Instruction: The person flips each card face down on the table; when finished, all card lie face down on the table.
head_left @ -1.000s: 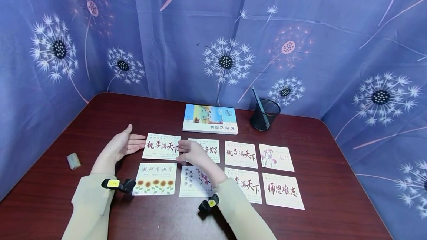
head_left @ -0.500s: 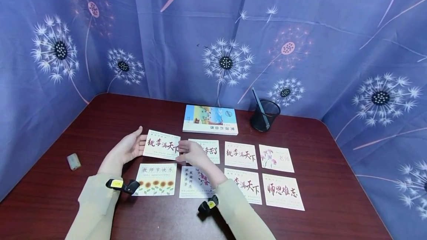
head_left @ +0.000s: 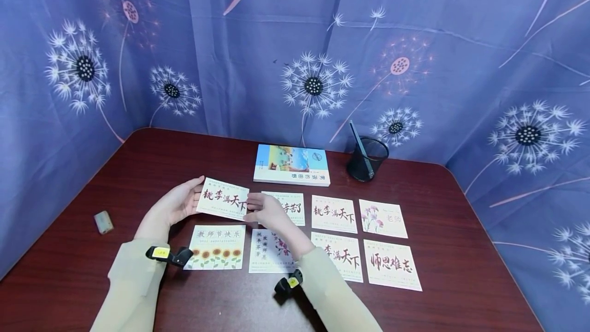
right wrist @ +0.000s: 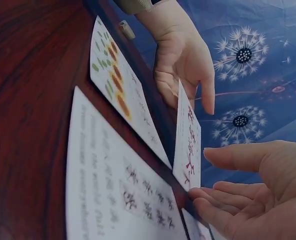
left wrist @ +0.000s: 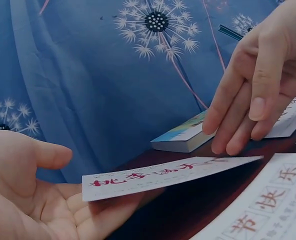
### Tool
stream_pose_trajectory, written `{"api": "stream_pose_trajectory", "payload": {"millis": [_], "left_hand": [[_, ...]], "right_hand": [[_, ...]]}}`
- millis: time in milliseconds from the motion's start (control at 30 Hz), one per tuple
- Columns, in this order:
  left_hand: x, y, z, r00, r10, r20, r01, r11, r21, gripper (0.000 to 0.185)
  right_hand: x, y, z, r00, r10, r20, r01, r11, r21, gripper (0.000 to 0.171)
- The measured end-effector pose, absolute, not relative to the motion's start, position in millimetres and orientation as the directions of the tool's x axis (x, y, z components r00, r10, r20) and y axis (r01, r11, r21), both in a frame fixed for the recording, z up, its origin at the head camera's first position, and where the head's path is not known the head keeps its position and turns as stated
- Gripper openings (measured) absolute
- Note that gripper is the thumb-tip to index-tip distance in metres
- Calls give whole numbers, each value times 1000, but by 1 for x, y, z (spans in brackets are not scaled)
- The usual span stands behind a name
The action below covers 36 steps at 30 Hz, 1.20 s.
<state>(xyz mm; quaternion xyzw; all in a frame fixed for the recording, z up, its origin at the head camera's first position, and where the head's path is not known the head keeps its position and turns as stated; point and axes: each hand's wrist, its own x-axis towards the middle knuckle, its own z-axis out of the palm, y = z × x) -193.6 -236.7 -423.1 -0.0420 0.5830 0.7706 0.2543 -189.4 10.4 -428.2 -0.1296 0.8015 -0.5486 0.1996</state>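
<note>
Lifting one card (head_left: 223, 201) off the table (head_left: 461, 265), we have its left end lying across the fingers of our left hand (head_left: 172, 206), thumb curled over the top edge, so that hand grips it. Our right hand (head_left: 267, 212) has its fingers nearly straight and relaxed, the tips at the card's right end; the left wrist view shows them just above that end, and we cannot tell whether they touch it.

The card sits at the left end of the far row of cards, raised and tilted above the table, with the sunflower card (head_left: 216, 247) below it toward the near edge. A book (head_left: 292, 165) lies beyond, toward the far edge.

We judge the card light and thin, stiff enough to hold its span edge-on in the left wrist view (left wrist: 168, 176) without sagging much, yet easy to crease. Its face looks smooth, so it may slide between dry fingers. The best hold seems to be at the short ends or a corner, thumb above and fingers below, with gentle pressure, not on the printed middle.
</note>
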Motion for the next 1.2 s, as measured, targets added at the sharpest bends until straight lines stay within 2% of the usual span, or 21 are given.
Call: {"api": "stream_pose_trajectory", "payload": {"millis": [300,533,767,1067,1200], "left_hand": [[-192,-237,-410,-890,320,-324,-387,-157,908,60],[-191,-233,-401,-880,350,-321,-391,-150,908,64],[-190,-233,-393,-886,361,-291,-370,-175,912,73],[-180,-229,-369,-933,296,-203,-211,4,977,101],[-173,-220,-356,-954,253,-159,-133,117,984,102]], "right_hand": [[-192,-14,-402,-867,-482,-131,-31,313,-949,53],[-200,-36,-388,-894,-426,-137,-4,314,-949,50],[-198,-39,-390,-904,-415,-103,-23,287,-958,51],[-198,-39,-385,-914,-403,-48,6,104,-995,50],[-195,-41,-379,-926,-373,-61,41,61,-997,52]]}}
